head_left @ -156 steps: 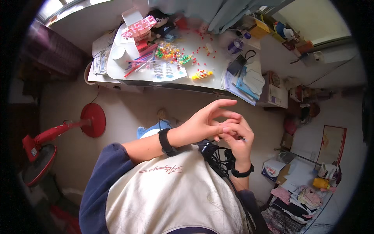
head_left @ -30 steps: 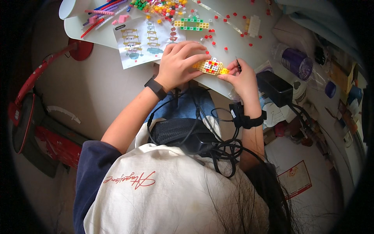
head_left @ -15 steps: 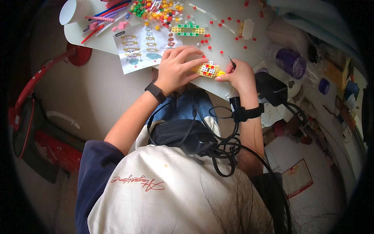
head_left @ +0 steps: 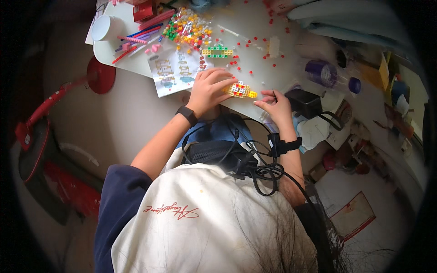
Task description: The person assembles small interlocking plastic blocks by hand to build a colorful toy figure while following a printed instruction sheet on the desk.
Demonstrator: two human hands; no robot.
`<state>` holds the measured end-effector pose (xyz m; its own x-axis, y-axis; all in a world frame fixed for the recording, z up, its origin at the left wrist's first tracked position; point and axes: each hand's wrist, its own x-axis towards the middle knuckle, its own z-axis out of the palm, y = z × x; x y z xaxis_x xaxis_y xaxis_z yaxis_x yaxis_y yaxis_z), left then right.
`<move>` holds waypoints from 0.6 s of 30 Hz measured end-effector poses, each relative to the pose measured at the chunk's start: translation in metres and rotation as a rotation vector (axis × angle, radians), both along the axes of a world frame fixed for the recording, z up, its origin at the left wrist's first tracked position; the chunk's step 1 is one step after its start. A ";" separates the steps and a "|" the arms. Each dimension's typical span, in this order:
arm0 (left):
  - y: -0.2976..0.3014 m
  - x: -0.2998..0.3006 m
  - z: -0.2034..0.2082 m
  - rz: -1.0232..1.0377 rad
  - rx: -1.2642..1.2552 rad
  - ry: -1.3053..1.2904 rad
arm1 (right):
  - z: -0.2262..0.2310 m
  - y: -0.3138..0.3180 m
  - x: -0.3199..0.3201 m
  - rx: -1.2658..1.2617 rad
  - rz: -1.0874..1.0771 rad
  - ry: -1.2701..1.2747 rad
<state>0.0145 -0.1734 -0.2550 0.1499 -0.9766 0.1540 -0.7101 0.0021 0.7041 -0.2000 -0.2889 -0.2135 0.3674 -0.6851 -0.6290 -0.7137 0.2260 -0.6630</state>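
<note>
Yellow bead piece [head_left: 240, 90] by desk [head_left: 278, 75] edge, left hand [head_left: 209, 90] grip closed on it; small gap, then right hand [head_left: 278, 109], can't tell grip.

Sheet [head_left: 170, 75] (on table [head_left: 255, 22]) left of beadwork [head_left: 239, 89]

The white worktop [head_left: 273, 75] is strewn with small pieces. At its left end a white cup [head_left: 107, 28] is placed, followed by coloured sticks [head_left: 141, 37] and a plastic bag of mixed beads [head_left: 189, 27]. A printed sheet [head_left: 169, 75] is laid partly over the front edge. Beyond it, a green-and-yellow bead piece [head_left: 217, 52] is surrounded by scattered red beads [head_left: 251, 72].
</note>
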 end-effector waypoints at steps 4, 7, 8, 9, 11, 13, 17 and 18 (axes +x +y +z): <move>-0.004 0.003 0.019 -0.008 -0.134 -0.030 | 0.012 -0.005 0.005 0.189 -0.041 -0.233; -0.009 0.008 0.046 0.037 -0.241 -0.058 | 0.050 -0.013 0.019 0.118 0.036 -0.263; -0.012 0.012 0.057 0.054 -0.285 -0.061 | 0.066 -0.015 0.024 0.083 0.062 -0.257; -0.013 0.015 0.071 0.079 -0.327 -0.057 | 0.086 -0.017 0.029 0.051 0.094 -0.241; -0.015 0.024 0.106 0.065 -0.400 0.012 | 0.123 -0.014 0.041 -0.044 0.057 -0.308; -0.015 0.030 0.144 0.051 -0.434 0.163 | 0.154 -0.007 0.050 -0.182 0.020 -0.401; -0.001 0.038 0.216 0.036 0.000 1.007 | 0.220 0.008 0.066 -0.557 0.096 -0.488; 0.005 0.050 0.243 -0.060 0.273 1.229 | 0.229 0.013 0.066 -0.619 0.101 -0.513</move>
